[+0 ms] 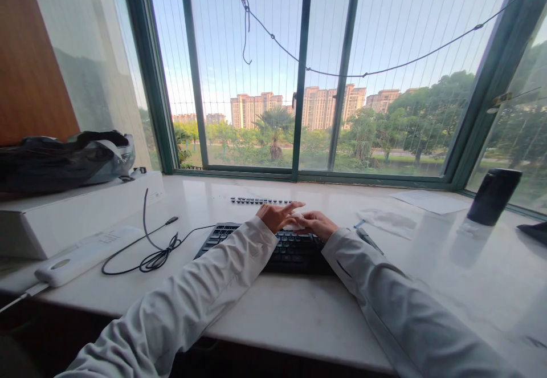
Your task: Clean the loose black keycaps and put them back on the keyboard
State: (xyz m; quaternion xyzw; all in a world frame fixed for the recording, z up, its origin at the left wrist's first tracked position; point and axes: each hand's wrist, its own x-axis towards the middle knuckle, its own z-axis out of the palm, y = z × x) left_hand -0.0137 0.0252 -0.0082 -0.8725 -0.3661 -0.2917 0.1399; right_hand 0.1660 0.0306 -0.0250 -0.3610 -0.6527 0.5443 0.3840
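A black keyboard (pixel 294 258) lies on the white desk beneath my two hands. Over its back edge, my left hand (pixel 276 216) meets my right, its index finger stretched out and the other fingers bent in at a crumpled white tissue (pixel 296 224). My right hand (pixel 318 225) pinches the same tissue from the other side. Whether a small part sits inside the tissue cannot be seen. Just behind the hands, loose black keycaps (pixel 256 200) stand in a row on the desk.
Left are a coiled cable (pixel 158 259), a white power strip (pixel 81 255) and a white box (pixel 94 207) under a dark bag (pixel 55 161). To the right lie a slim dark tool (pixel 370 240), a clear plastic wrapper (pixel 391 222), paper (pixel 429 201) and a black cylinder (pixel 494 196).
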